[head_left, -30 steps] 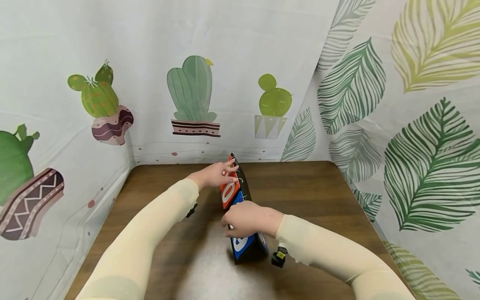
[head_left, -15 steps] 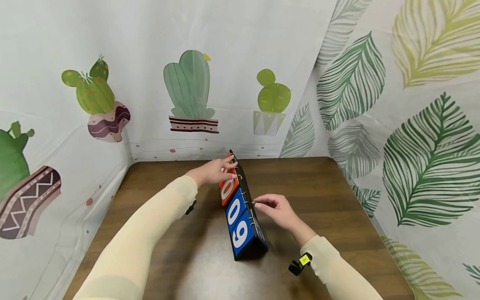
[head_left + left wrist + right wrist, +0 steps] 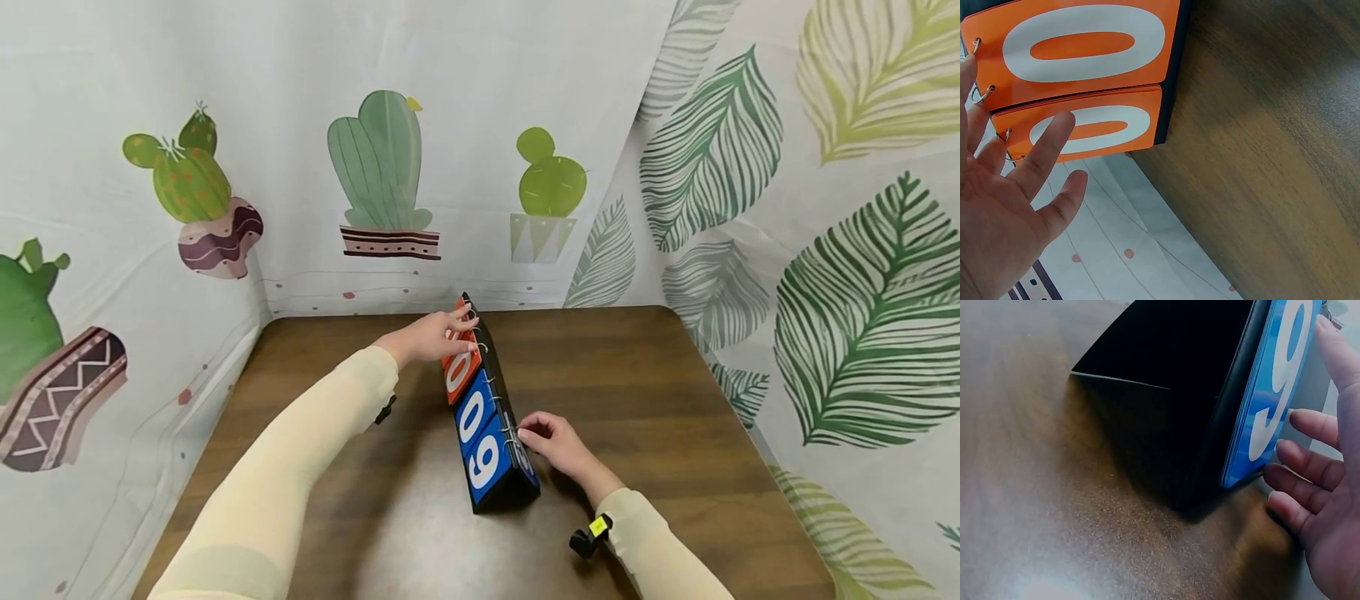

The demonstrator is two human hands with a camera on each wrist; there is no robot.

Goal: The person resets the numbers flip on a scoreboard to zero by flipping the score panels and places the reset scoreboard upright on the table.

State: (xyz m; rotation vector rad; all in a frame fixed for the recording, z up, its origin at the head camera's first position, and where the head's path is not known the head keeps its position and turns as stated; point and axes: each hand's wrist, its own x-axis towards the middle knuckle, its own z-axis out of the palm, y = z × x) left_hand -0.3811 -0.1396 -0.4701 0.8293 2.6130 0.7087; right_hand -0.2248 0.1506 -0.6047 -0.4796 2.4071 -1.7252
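A tent-shaped flip scoreboard (image 3: 506,493) with a black frame stands lengthwise on the table. Orange-red zero cards (image 3: 1085,44) hang at its far end, blue number cards (image 3: 472,414) at its near end. Metal rings along the ridge carry them. My left hand (image 3: 433,335) rests at the far end of the ridge, fingers spread over rings and cards. On the other face, my right hand (image 3: 564,446) is beside the near rings. In the right wrist view its thumb tip is near a ring, apart from the fingers, which lie loosely bent beside a blue 9 card (image 3: 1279,387).
The brown wooden table (image 3: 637,400) extends on both sides of the scoreboard. A white cactus-print cloth (image 3: 465,167) hangs behind it and a leaf-print cloth (image 3: 832,275) hangs on the right. A small black device (image 3: 590,536) is strapped on the right wrist.
My right hand has moved from over the blue cards to the scoreboard's other face, then towards its near end. Both blue cards on the left face are now uncovered. My left hand has stayed.
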